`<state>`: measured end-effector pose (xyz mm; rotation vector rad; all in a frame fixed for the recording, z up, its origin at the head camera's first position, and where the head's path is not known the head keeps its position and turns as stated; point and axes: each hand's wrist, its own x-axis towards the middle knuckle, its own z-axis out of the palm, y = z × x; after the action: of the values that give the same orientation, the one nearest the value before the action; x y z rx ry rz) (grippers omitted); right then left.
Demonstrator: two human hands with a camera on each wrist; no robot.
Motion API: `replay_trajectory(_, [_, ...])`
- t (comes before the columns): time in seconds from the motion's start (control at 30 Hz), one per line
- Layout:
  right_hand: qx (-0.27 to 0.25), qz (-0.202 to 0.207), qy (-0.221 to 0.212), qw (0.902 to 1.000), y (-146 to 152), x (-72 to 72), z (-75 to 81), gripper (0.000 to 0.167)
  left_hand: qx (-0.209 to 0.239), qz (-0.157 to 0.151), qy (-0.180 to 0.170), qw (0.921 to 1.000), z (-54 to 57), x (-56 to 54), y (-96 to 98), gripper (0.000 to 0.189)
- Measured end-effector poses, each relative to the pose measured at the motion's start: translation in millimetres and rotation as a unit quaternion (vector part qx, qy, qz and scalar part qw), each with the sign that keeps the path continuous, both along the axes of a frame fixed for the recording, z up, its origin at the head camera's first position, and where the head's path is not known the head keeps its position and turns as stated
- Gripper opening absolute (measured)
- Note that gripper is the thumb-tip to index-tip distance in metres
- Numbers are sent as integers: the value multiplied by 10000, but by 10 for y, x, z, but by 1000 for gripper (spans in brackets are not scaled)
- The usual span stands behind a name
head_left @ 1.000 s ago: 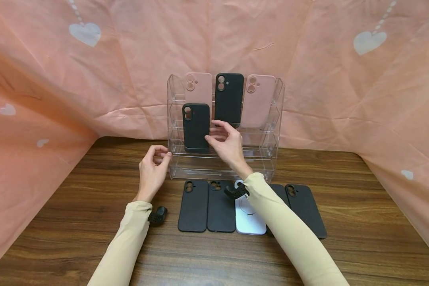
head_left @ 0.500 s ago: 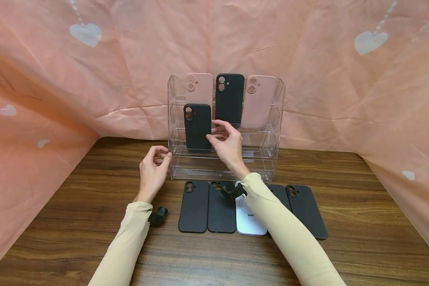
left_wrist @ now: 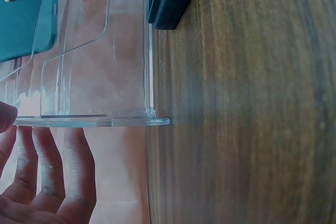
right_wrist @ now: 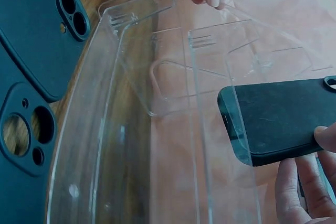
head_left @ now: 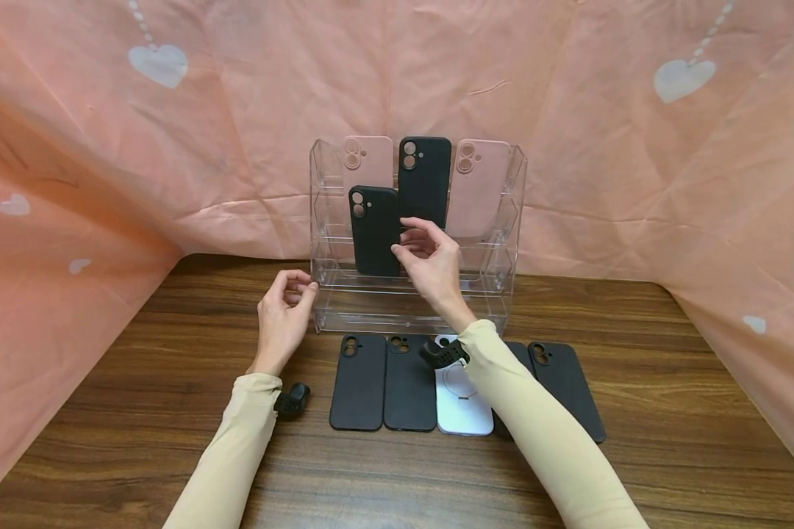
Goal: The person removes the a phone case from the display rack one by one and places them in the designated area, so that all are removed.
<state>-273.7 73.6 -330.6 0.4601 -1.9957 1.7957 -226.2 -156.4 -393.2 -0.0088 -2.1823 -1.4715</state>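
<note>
My right hand (head_left: 432,263) pinches the right edge of a black phone case (head_left: 374,231), thumb in front and fingers behind. The case stands upright, tilted slightly, at a middle tier of a clear acrylic display rack (head_left: 364,321). In the right wrist view, the lower end of this phone case (right_wrist: 283,119) is behind the clear front lip. My left hand (head_left: 283,316) holds the rack's left side panel (left_wrist: 94,122) between thumb and fingers. On the top tier stand a pink case (head_left: 368,158), a black case (head_left: 425,176) and another pink case (head_left: 479,187).
Before the rack, a row of phone cases lies on the wooden table (head_left: 370,477): black ones (head_left: 357,382) and a white one (head_left: 463,411) with a ring. My right forearm partly covers the row. Pink cloth (head_left: 569,88) hangs behind and at both sides.
The black case in my right hand has shifted to the right and slightly up, its tilt a little changed. My left hand stays at the rack's side.
</note>
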Motion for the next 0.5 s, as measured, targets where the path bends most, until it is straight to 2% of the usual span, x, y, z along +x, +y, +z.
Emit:
replay_trajectory(0.13, [-45,-25,96,9999,56,66,84,41,-10,5,-3,10000,-2,-2,5,14])
replay_trajectory(0.33, [-86,25,309,9995,204,38,46,42,19,-11,-10,10000,-1,-1,8,14])
replay_trajectory(0.5, [-30,40,448,9990,318,75,54,41,2,2,-34,10000,1,6,4,15])
